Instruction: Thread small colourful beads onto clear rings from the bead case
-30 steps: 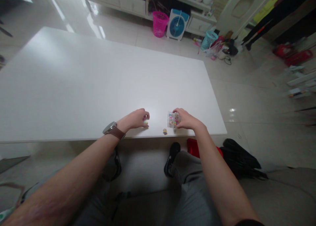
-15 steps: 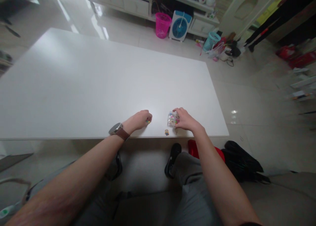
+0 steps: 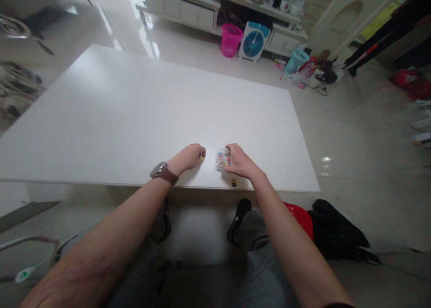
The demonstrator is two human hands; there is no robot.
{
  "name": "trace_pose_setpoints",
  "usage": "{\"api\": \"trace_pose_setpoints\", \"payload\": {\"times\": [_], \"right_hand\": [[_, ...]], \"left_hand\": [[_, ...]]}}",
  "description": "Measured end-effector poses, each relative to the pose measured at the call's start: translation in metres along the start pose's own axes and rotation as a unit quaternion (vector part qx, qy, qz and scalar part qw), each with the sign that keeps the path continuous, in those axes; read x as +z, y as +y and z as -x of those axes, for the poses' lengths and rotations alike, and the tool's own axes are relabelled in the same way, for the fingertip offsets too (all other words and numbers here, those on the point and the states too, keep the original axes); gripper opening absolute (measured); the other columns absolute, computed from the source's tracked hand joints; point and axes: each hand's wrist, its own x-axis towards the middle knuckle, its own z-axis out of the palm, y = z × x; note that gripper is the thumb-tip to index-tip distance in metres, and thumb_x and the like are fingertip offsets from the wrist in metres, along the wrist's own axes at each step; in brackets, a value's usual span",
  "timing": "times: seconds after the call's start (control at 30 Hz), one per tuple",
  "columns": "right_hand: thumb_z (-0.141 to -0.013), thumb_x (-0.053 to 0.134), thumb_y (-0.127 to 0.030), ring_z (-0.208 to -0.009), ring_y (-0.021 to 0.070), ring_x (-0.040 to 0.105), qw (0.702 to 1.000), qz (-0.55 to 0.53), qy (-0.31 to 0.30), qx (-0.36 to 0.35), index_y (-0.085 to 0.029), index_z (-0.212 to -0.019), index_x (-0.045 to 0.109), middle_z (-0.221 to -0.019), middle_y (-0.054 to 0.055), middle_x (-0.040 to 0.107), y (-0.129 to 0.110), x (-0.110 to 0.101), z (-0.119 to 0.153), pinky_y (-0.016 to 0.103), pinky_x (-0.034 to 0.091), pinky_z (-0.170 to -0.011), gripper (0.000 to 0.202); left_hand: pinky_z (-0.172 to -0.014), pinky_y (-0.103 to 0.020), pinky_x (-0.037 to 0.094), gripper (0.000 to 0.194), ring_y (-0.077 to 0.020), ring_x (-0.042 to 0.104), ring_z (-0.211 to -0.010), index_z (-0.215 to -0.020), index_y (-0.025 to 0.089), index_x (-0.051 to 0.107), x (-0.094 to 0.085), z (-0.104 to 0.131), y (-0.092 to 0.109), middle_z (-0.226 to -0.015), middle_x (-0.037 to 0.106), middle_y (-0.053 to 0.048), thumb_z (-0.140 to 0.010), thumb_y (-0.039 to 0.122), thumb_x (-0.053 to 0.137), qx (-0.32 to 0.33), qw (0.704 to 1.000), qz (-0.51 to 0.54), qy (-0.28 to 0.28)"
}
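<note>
My right hand (image 3: 240, 160) is closed around the right side of a small clear plastic box (image 3: 218, 163), on the near part of the white table. Several colourful little pieces show inside the box, too small to name. Just left of the box, my left hand (image 3: 191, 157) is pinched on a small multicoloured piece (image 3: 202, 159), partly hidden by the fingers. A wristwatch with a brown strap (image 3: 168, 175) is on my left wrist. Near the front edge, below my right hand, lies a tiny yellow and dark figure (image 3: 234, 182).
The white table (image 3: 161, 106) stretches far to the left. Across the floor stand a pink basket (image 3: 230, 41), a blue and white fan (image 3: 254, 41) and a light blue basket (image 3: 296, 61). A person's dark-clothed legs (image 3: 373, 41) show at the upper right.
My right hand has moved the clear box left, closer to my left hand. The little figure now lies to the right of the box. My left hand keeps its pinch.
</note>
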Motion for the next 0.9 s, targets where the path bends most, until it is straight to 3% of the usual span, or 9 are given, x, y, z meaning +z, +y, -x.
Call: {"api": "trace_pose_setpoints", "payload": {"times": [0.3,0.43,0.63,0.9], "right_hand": [[-0.069,0.068,-0.016,-0.117,0.0298,0.049,0.998,-0.011,0.018,-0.054,-0.013,-0.14,0.043,-0.126,0.016,0.052,-0.033,0.021,-0.028,0.047,0.043,-0.108,0.075],[-0.069,0.069,-0.017,-0.114,0.0302,0.051,0.997,-0.023,0.026,-0.067,-0.013,-0.132,0.048,-0.123,0.016,0.055,-0.041,0.028,-0.038,0.047,0.045,-0.104,0.067],[-0.069,0.072,-0.017,-0.121,0.0306,0.05,0.991,-0.04,0.006,-0.124,-0.016,-0.133,0.054,-0.13,0.015,0.056,-0.06,0.038,-0.049,0.049,0.043,-0.108,0.067],[-0.076,0.071,-0.022,-0.121,0.0301,0.052,0.992,-0.029,-0.025,-0.117,-0.019,-0.142,0.05,-0.138,0.014,0.054,-0.089,0.054,-0.062,0.048,0.045,-0.103,0.069]], "left_hand": [[-0.086,-0.029,0.051,0.025,-0.0213,0.067,-0.091,-0.096,0.016,0.076,-0.006,0.012,-0.025,-0.099,0.074,-0.01,-0.08,0.01,0.058,-0.08,0.996,-0.006,0.032],[-0.087,-0.03,0.052,0.026,-0.0218,0.068,-0.092,-0.096,0.016,0.075,-0.009,0.017,-0.034,-0.097,0.074,-0.01,-0.079,0.009,0.058,-0.104,0.994,0.001,0.033],[-0.086,-0.029,0.051,0.024,-0.0217,0.068,-0.094,-0.095,0.016,0.075,-0.01,0.025,-0.047,-0.097,0.074,-0.01,-0.081,0.008,0.057,-0.132,0.99,-0.001,0.044],[-0.086,-0.03,0.052,0.021,-0.0223,0.069,-0.093,-0.094,0.017,0.074,-0.008,0.034,-0.066,-0.096,0.074,-0.01,-0.079,0.01,0.062,-0.167,0.985,0.006,0.042]]}}
